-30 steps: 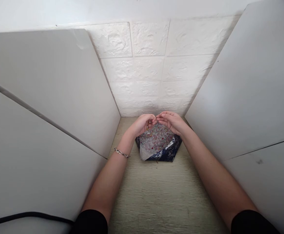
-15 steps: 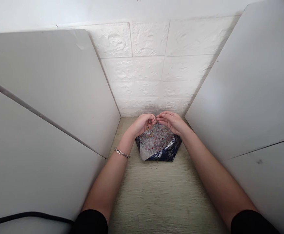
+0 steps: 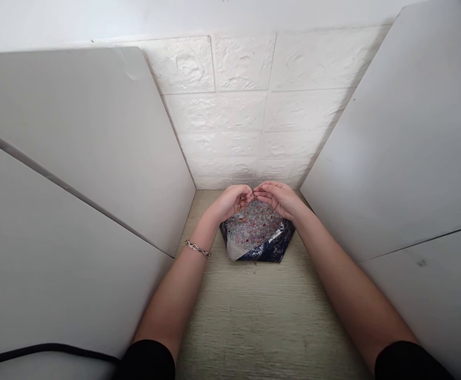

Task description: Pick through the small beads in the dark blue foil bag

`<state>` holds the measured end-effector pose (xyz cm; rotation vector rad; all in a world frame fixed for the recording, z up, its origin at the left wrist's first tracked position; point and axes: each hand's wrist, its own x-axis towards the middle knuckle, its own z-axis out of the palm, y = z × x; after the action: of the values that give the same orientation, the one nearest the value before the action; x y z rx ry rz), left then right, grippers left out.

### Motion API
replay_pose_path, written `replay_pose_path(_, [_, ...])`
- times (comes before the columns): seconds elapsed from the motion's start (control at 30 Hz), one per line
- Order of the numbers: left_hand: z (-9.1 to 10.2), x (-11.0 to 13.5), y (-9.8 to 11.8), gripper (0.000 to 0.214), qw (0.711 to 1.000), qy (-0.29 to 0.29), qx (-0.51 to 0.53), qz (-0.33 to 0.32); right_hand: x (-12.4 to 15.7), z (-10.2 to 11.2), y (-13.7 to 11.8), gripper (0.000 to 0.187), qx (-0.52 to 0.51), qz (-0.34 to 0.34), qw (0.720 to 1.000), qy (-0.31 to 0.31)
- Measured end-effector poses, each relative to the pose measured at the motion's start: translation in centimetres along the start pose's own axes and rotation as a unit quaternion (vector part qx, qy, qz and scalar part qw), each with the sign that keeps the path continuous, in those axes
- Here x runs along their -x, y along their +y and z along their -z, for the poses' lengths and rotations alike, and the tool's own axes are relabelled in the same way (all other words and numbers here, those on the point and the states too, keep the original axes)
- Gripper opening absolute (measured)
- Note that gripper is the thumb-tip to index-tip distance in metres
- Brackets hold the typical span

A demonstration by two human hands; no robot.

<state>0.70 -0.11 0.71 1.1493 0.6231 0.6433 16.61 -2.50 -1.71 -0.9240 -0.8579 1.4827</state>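
Black sleeves (image 3: pixel 148 360), silver chain bracelet (image 3: pixel 197 248)

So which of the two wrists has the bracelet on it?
The left wrist: a silver chain bracelet circles it. The right wrist is bare. Both hands meet over the bag of beads.

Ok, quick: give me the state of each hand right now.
Left hand: fingers curled over the bag of beads; any held item cannot be told.
Right hand: fingers curled, tips meeting the left; contents cannot be told.

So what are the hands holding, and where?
Cannot tell: fingertips of left hand and right hand meet above the dark blue bag of small pale beads; anything pinched is too small.
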Motion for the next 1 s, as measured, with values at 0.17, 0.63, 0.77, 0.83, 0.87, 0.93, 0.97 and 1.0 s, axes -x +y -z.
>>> replay_pose_path(0.17, [-0.05,0.02,0.00,0.015,1.000,0.005,0.002,0.002,0.05,0.02,-0.02,0.012,-0.001,0.003,1.000,0.000])
replay_pose_path(0.63, [-0.01,0.01,0.12,0.014,1.000,0.015,0.004,0.009,-0.05,0.17,-0.03,0.012,-0.003,0.009,1.000,0.002])
replay_pose_path(0.77, [-0.03,0.00,0.07,0.015,1.000,0.018,-0.002,0.010,0.02,0.07,-0.05,0.012,-0.001,0.006,1.000,0.001])
replay_pose_path(0.83, [-0.01,-0.02,-0.01,0.015,1.000,0.017,-0.007,0.011,0.05,0.05,-0.04,0.012,-0.001,0.004,1.000,-0.003])
replay_pose_path(0.87, [0.02,-0.03,-0.05,0.015,1.000,0.016,-0.009,0.011,0.06,0.05,-0.03,0.012,-0.001,0.003,1.000,-0.005])
replay_pose_path(0.93, [0.08,-0.05,-0.13,0.015,1.000,0.014,-0.013,0.011,0.08,0.05,-0.01,0.012,0.001,0.002,1.000,-0.007])
replay_pose_path(0.97, [0.11,-0.06,-0.14,0.015,1.000,0.012,-0.015,0.012,0.08,0.06,0.00,0.011,0.003,0.003,1.000,-0.009])
replay_pose_path(1.0, [0.13,-0.07,-0.14,0.015,1.000,0.012,-0.017,0.013,0.07,0.08,0.01,0.011,0.004,0.004,1.000,-0.011])
